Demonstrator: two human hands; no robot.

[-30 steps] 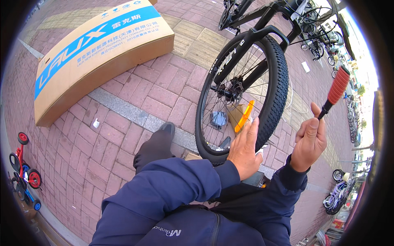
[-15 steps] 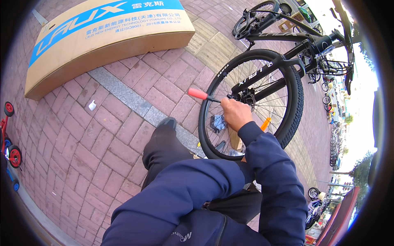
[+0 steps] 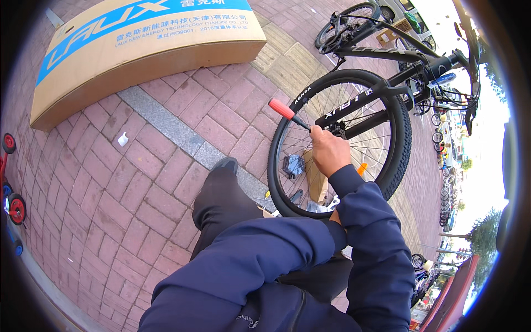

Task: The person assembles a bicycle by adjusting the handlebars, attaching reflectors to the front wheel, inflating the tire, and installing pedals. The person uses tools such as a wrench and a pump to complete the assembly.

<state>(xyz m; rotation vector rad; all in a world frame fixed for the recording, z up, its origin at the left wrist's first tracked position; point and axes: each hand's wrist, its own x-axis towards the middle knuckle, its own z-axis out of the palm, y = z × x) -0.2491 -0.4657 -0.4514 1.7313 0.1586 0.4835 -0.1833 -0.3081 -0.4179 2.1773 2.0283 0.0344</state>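
Note:
My right hand (image 3: 330,150) is closed round the black shaft of a red-handled wrench (image 3: 282,109) at the front wheel's hub. The wrench slants, its red grip sticking out to the upper left across the tire. The wheel (image 3: 275,166) belongs to a black bicycle (image 3: 376,53), and its fork (image 3: 354,106) runs up to the right from the hub. My left arm passes under the right forearm. Of my left hand (image 3: 335,216) only a bit of skin shows by the tire's near edge; its fingers are hidden behind the right sleeve.
A large cardboard box (image 3: 144,61) lies at the far left. Behind the spokes are a blue-black packet (image 3: 293,165), a cardboard piece (image 3: 316,182) and an orange part (image 3: 362,169). A red-wheeled child's ride-on (image 3: 16,208) stands at the left edge. Brick paving (image 3: 166,199) surrounds my leg.
The wrench has turned: its red grip has swung upward and to the right, and it slants more steeply. My right hand has shifted slightly right with it.

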